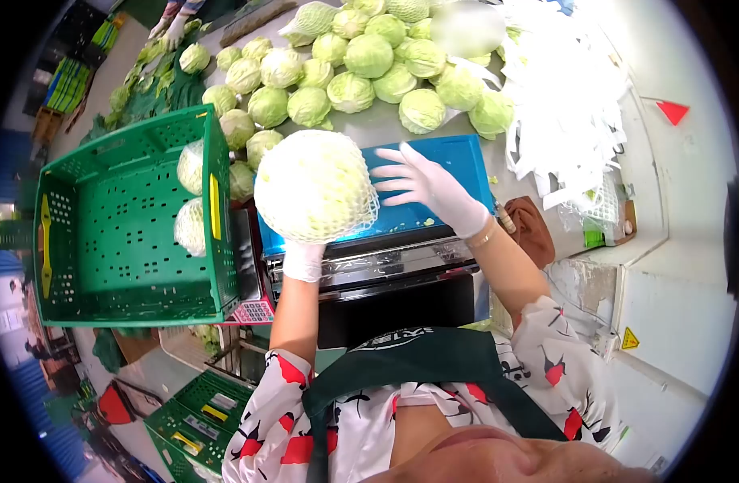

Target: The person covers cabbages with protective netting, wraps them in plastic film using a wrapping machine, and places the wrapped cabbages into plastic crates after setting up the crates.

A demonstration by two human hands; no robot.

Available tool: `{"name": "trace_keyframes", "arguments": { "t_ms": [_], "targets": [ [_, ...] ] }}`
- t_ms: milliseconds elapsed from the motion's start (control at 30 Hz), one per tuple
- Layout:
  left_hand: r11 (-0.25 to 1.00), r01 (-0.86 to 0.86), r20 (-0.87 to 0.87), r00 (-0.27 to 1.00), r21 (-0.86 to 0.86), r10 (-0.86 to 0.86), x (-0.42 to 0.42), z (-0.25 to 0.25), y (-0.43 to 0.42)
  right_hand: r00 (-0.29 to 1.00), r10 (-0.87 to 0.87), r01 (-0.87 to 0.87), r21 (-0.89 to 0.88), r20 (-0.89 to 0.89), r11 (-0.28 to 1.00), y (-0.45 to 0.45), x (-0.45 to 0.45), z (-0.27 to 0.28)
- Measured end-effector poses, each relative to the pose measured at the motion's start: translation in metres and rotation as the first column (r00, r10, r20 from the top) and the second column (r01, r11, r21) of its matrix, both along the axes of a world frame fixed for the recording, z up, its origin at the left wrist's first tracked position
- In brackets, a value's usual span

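Observation:
A pale green cabbage (311, 185) in a white foam net is held up over the blue tray (458, 165). My gloved left hand (303, 259) supports it from below, with the fingers hidden behind the cabbage. To the right of it, my gloved right hand (426, 187) is open above the tray, fingers spread and pointing left, near the net's edge. A few small leaf scraps lie on the tray.
Many loose cabbages (351, 92) cover the table behind the tray. White foam nets (558, 97) are heaped at the right. A green crate (104, 225) at the left holds two netted cabbages (190, 228). At the upper left, another person's gloved hands (174, 34) show near leaves.

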State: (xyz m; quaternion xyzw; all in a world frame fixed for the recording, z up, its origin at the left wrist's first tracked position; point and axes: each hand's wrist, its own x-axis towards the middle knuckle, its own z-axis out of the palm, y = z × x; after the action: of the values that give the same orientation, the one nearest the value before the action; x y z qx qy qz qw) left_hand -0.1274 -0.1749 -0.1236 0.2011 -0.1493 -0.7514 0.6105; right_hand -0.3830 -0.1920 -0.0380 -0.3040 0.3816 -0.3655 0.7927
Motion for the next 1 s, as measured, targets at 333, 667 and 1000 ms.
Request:
{"name": "trace_keyframes", "arguments": {
  "t_ms": [333, 667, 1000],
  "targets": [
    [0.988, 0.109, 0.176, 0.976, 0.110, -0.127, -0.025, 0.007, -0.069, 0.874, -0.459, 0.341, -0.471, -0.161, 0.814, 0.022, 0.025, -0.053],
    [0.915, 0.298, 0.958, 0.168, -0.273, 0.232, -0.034, 0.044, 0.027, 0.888, -0.403, 0.231, -0.543, -0.222, 0.808, 0.052, 0.022, -0.066],
    [0.957, 0.192, 0.569, -0.772, -0.218, 0.284, 0.072, 0.011, 0.130, -0.301, -0.681, -0.243, -0.637, -0.667, 0.731, 0.166, -0.040, -0.072]
  ]
}}
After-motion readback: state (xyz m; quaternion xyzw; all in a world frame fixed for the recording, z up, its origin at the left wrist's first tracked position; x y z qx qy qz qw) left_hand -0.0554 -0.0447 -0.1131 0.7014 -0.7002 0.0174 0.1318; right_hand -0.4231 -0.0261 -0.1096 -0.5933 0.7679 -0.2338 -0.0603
